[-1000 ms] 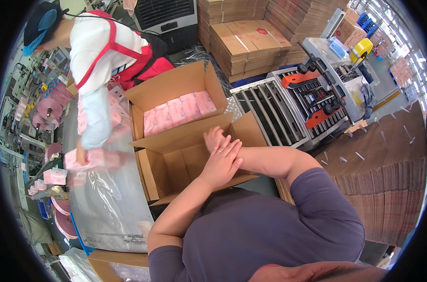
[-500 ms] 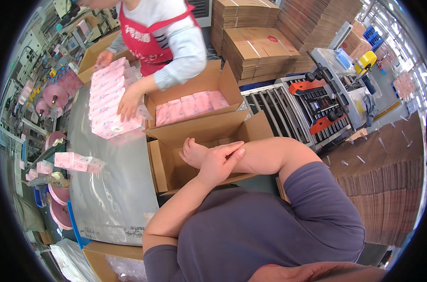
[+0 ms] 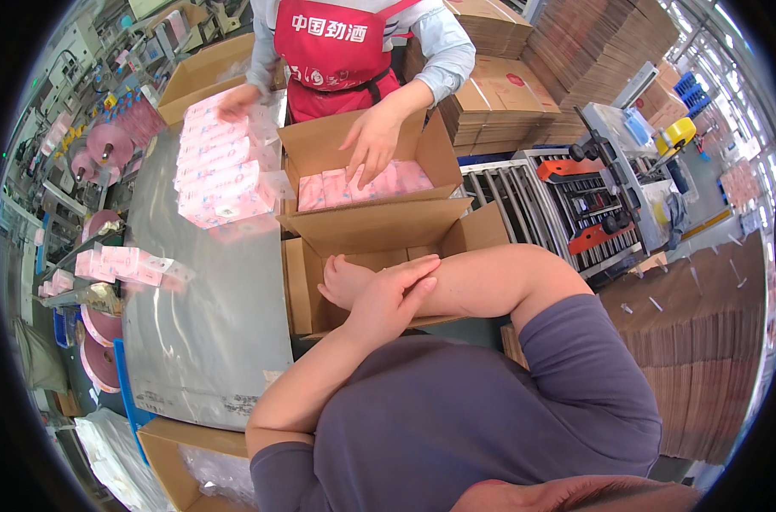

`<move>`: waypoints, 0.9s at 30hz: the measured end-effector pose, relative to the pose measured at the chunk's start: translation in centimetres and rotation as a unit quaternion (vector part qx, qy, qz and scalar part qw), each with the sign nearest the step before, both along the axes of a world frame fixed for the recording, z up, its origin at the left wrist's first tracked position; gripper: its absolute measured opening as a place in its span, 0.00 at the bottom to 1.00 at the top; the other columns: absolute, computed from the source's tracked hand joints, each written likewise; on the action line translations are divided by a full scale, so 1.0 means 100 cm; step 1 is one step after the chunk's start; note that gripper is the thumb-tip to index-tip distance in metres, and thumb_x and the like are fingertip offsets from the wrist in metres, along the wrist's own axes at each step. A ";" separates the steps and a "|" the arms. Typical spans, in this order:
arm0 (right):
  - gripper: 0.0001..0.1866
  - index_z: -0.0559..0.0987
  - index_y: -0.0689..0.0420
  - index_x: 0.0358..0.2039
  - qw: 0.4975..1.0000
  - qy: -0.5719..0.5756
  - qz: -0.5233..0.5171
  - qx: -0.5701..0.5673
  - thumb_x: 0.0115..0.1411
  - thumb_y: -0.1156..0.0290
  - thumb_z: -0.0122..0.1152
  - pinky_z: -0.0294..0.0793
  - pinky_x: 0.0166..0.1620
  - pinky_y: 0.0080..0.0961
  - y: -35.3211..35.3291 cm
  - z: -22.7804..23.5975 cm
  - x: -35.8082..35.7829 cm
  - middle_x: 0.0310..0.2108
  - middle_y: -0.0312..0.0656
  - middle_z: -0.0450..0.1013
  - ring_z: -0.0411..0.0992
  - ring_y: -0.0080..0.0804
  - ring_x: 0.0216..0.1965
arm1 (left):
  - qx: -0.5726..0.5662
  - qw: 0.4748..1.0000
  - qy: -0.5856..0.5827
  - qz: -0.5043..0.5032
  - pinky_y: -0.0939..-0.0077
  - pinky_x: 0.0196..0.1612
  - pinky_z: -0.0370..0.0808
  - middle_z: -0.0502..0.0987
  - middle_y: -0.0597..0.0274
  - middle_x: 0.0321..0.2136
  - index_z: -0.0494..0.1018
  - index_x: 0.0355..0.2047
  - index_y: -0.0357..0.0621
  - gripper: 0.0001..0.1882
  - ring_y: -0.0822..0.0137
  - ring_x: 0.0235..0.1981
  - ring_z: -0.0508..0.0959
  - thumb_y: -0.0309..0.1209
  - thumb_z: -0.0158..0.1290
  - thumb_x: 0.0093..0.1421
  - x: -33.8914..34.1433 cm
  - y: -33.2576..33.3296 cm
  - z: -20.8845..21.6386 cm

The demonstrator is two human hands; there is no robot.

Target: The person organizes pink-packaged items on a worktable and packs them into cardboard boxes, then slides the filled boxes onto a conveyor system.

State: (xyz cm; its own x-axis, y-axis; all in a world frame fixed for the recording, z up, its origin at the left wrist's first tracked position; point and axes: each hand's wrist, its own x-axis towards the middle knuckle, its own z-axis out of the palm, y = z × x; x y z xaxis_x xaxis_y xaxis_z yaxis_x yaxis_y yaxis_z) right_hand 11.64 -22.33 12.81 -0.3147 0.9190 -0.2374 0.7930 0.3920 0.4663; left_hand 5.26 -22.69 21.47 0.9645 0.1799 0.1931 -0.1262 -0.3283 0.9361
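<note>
My left hand lies across my right forearm, its fingers stretched out over the skin and its thumb apart. Past it, my right hand hangs over the near open carton, fingers loosely bent and holding nothing. Bare cardboard shows inside this carton; my arms hide part of it. Just beyond stands a second open carton with a row of pink packs in it. A co-worker's hand reaches down into that carton, while their other hand is at a stack of pink wrapped packs.
The metal table runs along my left, with loose pink packs at its far edge. A roller conveyor leads off right. Flat cardboard stacks stand at right and behind. An open box with clear plastic sits lower left.
The co-worker has turned toward me, and one of their hands has moved from the stack to the filled carton. More loose packs show at left. My hands keep their hold; the view shifted slightly.
</note>
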 end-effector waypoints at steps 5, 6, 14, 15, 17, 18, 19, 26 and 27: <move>0.26 0.73 0.51 0.57 0.998 -0.024 0.033 -0.056 0.60 0.55 0.57 0.66 0.50 0.44 -0.014 0.050 0.000 0.54 0.54 0.71 0.67 0.53 0.56 | 0.288 0.946 -0.142 0.033 0.63 0.57 0.70 0.77 0.54 0.52 0.74 0.53 0.39 0.19 0.56 0.52 0.77 0.29 0.55 0.61 -0.010 -0.001 0.009; 0.28 0.69 0.52 0.61 0.995 -0.024 0.044 -0.091 0.62 0.56 0.54 0.66 0.52 0.45 -0.017 0.076 0.000 0.56 0.56 0.68 0.64 0.54 0.58 | 0.315 0.935 -0.160 0.042 0.61 0.56 0.71 0.77 0.53 0.51 0.74 0.52 0.38 0.19 0.54 0.52 0.77 0.29 0.56 0.60 -0.014 -0.001 0.008; 0.20 0.74 0.51 0.54 0.905 0.402 -0.037 -0.138 0.62 0.59 0.53 0.71 0.46 0.34 -0.031 0.017 0.026 0.46 0.42 0.74 0.71 0.40 0.47 | 0.414 0.882 -0.207 0.091 0.59 0.55 0.73 0.77 0.55 0.51 0.77 0.46 0.39 0.18 0.53 0.55 0.75 0.32 0.61 0.55 -0.066 0.021 -0.005; 0.20 0.75 0.51 0.52 0.907 0.402 -0.005 -0.128 0.62 0.59 0.54 0.72 0.45 0.33 -0.030 0.016 0.027 0.43 0.40 0.75 0.72 0.39 0.44 | 0.404 0.885 -0.195 0.122 0.59 0.55 0.72 0.77 0.54 0.51 0.77 0.45 0.40 0.18 0.54 0.55 0.75 0.32 0.61 0.55 -0.083 0.029 -0.015; 0.20 0.75 0.52 0.51 0.950 0.291 0.088 -0.066 0.62 0.57 0.55 0.73 0.44 0.34 -0.038 0.029 0.035 0.37 0.37 0.75 0.74 0.38 0.40 | 0.370 0.898 -0.094 0.219 0.56 0.58 0.69 0.76 0.55 0.51 0.78 0.43 0.42 0.16 0.52 0.57 0.73 0.34 0.61 0.56 -0.119 0.050 -0.039; 0.21 0.75 0.52 0.52 0.951 0.281 0.081 -0.102 0.61 0.56 0.56 0.74 0.44 0.35 -0.040 0.023 0.041 0.37 0.38 0.76 0.74 0.37 0.41 | 0.362 0.892 -0.046 0.266 0.55 0.58 0.69 0.76 0.55 0.51 0.78 0.43 0.43 0.16 0.52 0.58 0.72 0.35 0.61 0.56 -0.136 0.059 -0.051; 0.23 0.74 0.52 0.53 0.951 0.267 0.072 -0.138 0.60 0.55 0.57 0.74 0.44 0.36 -0.040 0.015 0.044 0.38 0.38 0.76 0.75 0.37 0.42 | 0.352 0.883 -0.002 0.311 0.54 0.59 0.68 0.76 0.56 0.51 0.78 0.43 0.44 0.15 0.52 0.58 0.72 0.36 0.61 0.57 -0.153 0.071 -0.063; 0.24 0.72 0.53 0.57 0.872 0.418 0.038 -0.252 0.64 0.55 0.53 0.75 0.50 0.40 0.011 -0.018 0.016 0.45 0.47 0.76 0.73 0.46 0.48 | 0.291 0.814 0.136 0.483 0.46 0.62 0.61 0.69 0.50 0.58 0.74 0.53 0.45 0.22 0.42 0.61 0.65 0.40 0.58 0.61 -0.240 0.202 -0.122; 0.24 0.73 0.52 0.57 0.869 0.426 0.030 -0.250 0.64 0.54 0.53 0.74 0.50 0.40 0.025 -0.017 0.008 0.45 0.47 0.76 0.73 0.46 0.48 | 0.310 0.797 0.149 0.496 0.46 0.62 0.61 0.68 0.50 0.59 0.73 0.54 0.46 0.23 0.42 0.62 0.64 0.41 0.57 0.61 -0.240 0.231 -0.120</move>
State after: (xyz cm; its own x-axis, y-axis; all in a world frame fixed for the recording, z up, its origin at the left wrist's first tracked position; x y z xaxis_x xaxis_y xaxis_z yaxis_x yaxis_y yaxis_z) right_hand 12.41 -19.83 11.11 -0.6160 0.7437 -0.2598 0.7383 0.4300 -0.5196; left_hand -18.70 0.45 9.50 0.4262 0.8424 0.3298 0.6816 -0.5387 0.4952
